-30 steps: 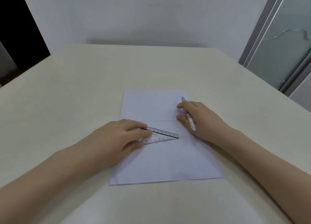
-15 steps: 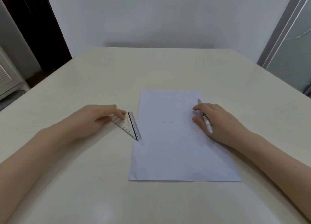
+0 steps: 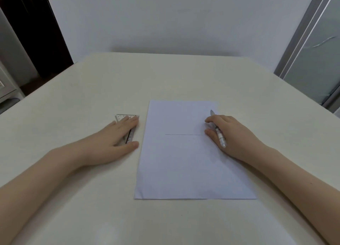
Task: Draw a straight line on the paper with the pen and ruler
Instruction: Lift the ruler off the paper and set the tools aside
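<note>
A white sheet of paper (image 3: 189, 162) lies flat on the table, with a thin straight horizontal line (image 3: 184, 134) drawn across its middle. A clear triangular ruler (image 3: 127, 118) rests on the table just left of the sheet. My left hand (image 3: 114, 139) lies flat on the ruler, fingers stretched over it, covering most of it. My right hand (image 3: 233, 136) rests on the paper's right edge and holds a pale pen (image 3: 218, 130), its tip pointing away from me, lifted off the line's right end.
The cream table (image 3: 184, 75) reaches back to a white wall. A glass door with a grey frame (image 3: 301, 42) stands at the right. A dark doorway (image 3: 36, 33) and a pale cabinet lie at the left.
My left hand slid the ruler off the paper to the left and now lies flat on it on the table. The drawn line is uncovered. My right hand stays with the pen.
</note>
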`<state>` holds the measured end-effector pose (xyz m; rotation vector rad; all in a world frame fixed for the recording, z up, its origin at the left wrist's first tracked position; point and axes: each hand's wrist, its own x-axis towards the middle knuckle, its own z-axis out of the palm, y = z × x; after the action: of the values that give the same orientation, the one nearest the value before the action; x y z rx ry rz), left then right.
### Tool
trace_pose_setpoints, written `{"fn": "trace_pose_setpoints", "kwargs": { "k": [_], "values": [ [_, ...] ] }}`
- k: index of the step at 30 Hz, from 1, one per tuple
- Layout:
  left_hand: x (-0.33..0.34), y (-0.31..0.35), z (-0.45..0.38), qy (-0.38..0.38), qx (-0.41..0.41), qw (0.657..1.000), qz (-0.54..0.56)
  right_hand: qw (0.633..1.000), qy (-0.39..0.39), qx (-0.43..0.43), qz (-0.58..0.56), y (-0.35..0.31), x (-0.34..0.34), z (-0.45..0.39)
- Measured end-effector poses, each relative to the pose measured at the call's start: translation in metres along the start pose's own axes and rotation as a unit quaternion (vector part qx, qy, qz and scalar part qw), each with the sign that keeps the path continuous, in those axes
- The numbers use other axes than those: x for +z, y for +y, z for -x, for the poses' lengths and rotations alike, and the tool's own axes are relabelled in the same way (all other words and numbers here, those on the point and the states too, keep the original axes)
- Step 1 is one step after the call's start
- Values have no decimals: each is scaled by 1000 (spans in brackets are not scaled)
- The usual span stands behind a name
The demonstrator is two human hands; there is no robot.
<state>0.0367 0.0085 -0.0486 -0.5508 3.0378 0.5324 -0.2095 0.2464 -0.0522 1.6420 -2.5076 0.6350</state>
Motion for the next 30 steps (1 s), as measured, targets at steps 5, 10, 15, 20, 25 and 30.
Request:
{"fn": "trace_pose_setpoints", "kwargs": {
  "k": [5,10,15,20,25,30],
  "values": [
    [-3,-12,0,13,25,999,-43,1000,4,-4,19,0,-1,0],
    [1,19,-2,122,99,987,-45,988,129,-34,-78,-11,-18,-5],
    [19,51,2,90,164,977,-100,847,158,82,-500,-24,-45,-13],
    [20,49,2,90,162,977,-109,591,24,239,-770,-27,-52,-15],
    [22,47,2,90,161,978,-98,534,-45,272,-799,-18,-52,-13],
    [21,49,3,109,163,974,-118,530,-63,273,-800,-16,-51,-11]
  ]
}}
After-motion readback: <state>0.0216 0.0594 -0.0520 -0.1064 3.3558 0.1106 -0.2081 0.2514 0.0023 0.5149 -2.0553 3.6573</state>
